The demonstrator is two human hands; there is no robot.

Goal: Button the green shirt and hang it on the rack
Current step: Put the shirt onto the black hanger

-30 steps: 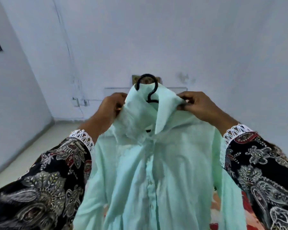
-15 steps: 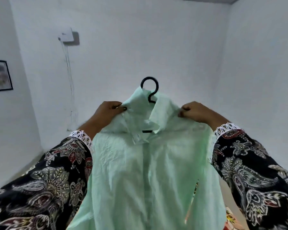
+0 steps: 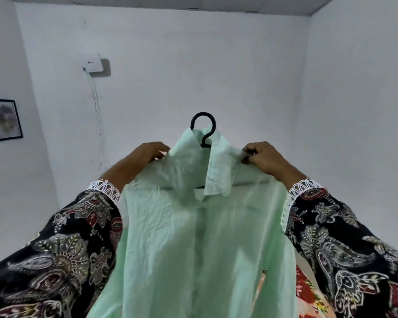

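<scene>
- Two patterned sleeves (image 3: 62, 255) fill the near corners, and between them the green shirt (image 3: 193, 237) is held up in the air, its front placket running down the middle and, as far as can be judged, closed.
- The shirt is carried on a black hanger (image 3: 204, 127), whose hook stands upright above the collar (image 3: 218, 171), midway between the hands.
- The left hand (image 3: 145, 154) is closed on the shirt's shoulder beside the collar; the thumb side is hidden by cloth.
- The right hand (image 3: 264, 157) is pinched shut on the opposite shoulder seam, roughly level with the left.
- The garment's long axis hangs straight down from the grip, so neither hand is nearer the hook.
- No rack is in view; only white walls, a wall-mounted white box (image 3: 92, 63) and a framed picture (image 3: 5, 119) lie beyond, so the hanging step is judged still to come.
</scene>
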